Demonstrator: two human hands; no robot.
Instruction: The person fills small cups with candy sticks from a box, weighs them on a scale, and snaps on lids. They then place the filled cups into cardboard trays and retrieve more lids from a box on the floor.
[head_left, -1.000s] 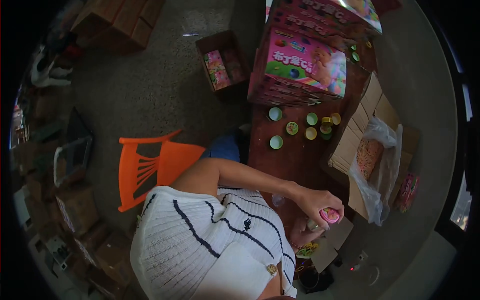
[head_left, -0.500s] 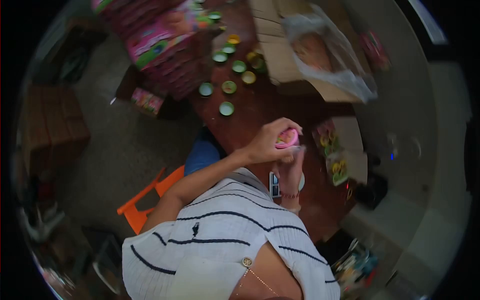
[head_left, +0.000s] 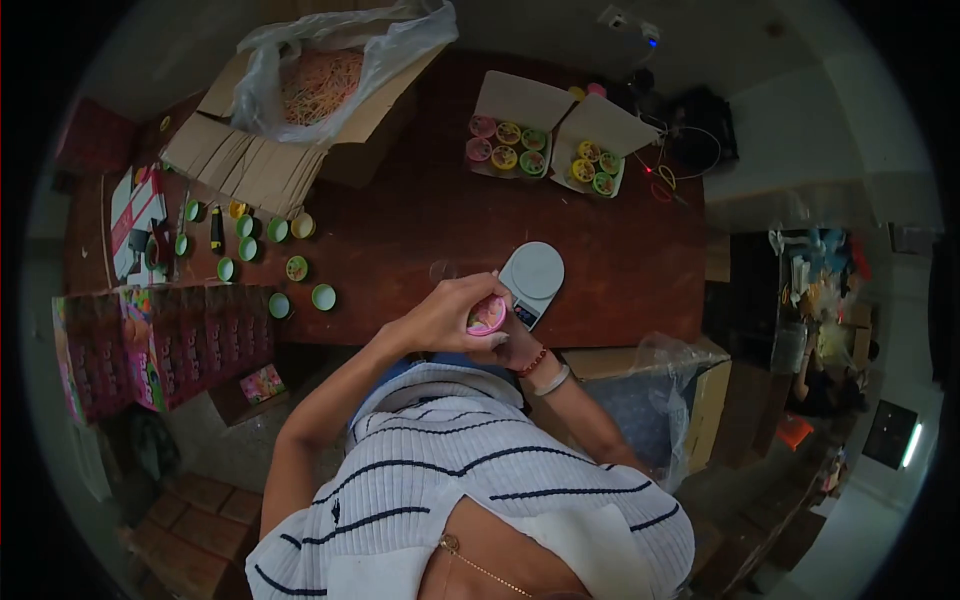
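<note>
Both hands meet in front of my body around a small round tub with a pink rim [head_left: 487, 316]. My left hand [head_left: 447, 312] wraps it from the left, fingers over the top. From the right and below, my right hand [head_left: 516, 345] closes against it, partly hidden behind the tub and the left hand. The tub is tilted, its top turned up toward me, with a colourful picture or contents showing. Just beyond the hands lies a white kitchen scale [head_left: 537, 272] with a small display.
Green and yellow cups [head_left: 248, 247] stand left on the brown table [head_left: 420, 220]. Behind is a carton [head_left: 250, 165] with a plastic bag of thin strands. Open boxes [head_left: 515, 100] hold tubs at the back. Pink printed boxes [head_left: 190, 345] stand left; another carton [head_left: 705, 400] is right.
My view has turned to the right and shows more of the table and the whole scale. The hands still hold the pink tub close to my body.
</note>
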